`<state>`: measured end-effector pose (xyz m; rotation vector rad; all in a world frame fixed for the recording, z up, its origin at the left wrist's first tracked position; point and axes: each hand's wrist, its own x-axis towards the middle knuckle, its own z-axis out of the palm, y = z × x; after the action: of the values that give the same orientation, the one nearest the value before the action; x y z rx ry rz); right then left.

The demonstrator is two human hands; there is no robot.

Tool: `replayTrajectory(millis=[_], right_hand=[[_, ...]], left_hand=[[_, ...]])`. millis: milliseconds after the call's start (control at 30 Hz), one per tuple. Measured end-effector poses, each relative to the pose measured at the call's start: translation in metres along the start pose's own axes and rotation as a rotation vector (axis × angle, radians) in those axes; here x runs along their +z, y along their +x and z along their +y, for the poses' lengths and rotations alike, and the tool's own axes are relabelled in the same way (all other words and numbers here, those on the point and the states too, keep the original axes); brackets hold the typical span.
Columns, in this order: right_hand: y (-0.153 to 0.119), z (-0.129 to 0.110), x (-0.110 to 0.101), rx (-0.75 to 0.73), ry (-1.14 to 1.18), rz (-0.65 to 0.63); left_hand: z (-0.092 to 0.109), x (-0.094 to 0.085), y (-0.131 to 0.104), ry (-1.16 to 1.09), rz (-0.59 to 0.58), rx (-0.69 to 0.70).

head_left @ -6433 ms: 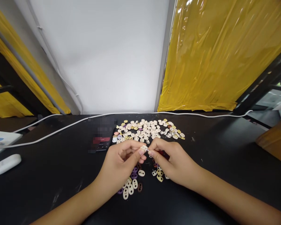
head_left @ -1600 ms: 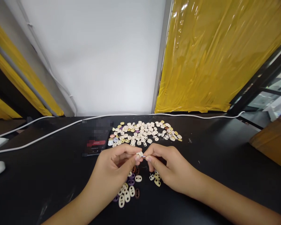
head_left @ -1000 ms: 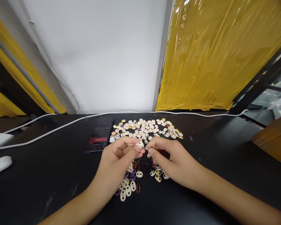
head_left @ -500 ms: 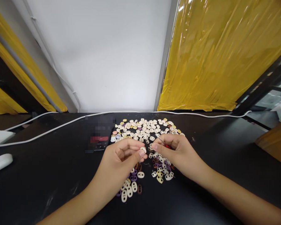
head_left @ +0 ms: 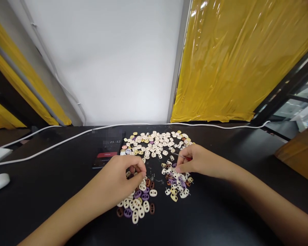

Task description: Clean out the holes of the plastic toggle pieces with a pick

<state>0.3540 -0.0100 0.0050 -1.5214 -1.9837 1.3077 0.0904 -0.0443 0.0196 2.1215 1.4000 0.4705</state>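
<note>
My left hand [head_left: 129, 176] is pinched over the near-left pile of small oval two-holed plastic pieces [head_left: 135, 205], which are cream, purple and brown. Whether a piece sits between its fingertips is hidden. My right hand [head_left: 193, 160] is closed around a thin metal-tipped tool with a red handle [head_left: 188, 158], its tip pointing left. Thumb and fingertips of that hand hover at the top of the right-hand pile of small two-holed pieces with thin stems [head_left: 181, 184], in white, purple, yellow and brown.
Farther back spreads a wide group of mostly cream oval pieces [head_left: 159, 140]. A dark phone [head_left: 106, 150] showing a timer lies to their left. A white cable [head_left: 66, 137] runs along the black table's back. A cardboard box [head_left: 300, 147] stands at the right.
My left hand has moved left and down from the middle, where it held a cream piece, to the left pile. My right hand has shifted slightly right, away from it, still holding the tool.
</note>
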Motion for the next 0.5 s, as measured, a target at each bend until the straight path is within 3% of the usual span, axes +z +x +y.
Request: replayTrajectory(millis=[100,233,300,500], right_hand=[[0.005,0.004,0.0,-0.083,-0.029,0.071],[0.015,0.016,0.001,-0.233,-0.234,0.41],[0.02,0.02,0.004,-0.269,-0.302,0.498],[0.042,0.005,0.022,-0.376,-0.503,0.485]], left_hand=[[-0.001,0.002,0.001,0.063,-0.009,0.015],[-0.005,0.004,0.002,0.106,0.054,0.107],[-0.006,0.005,0.002,0.085,0.081,0.15],[0.002,0.018,-0.005,-0.013,0.081,0.259]])
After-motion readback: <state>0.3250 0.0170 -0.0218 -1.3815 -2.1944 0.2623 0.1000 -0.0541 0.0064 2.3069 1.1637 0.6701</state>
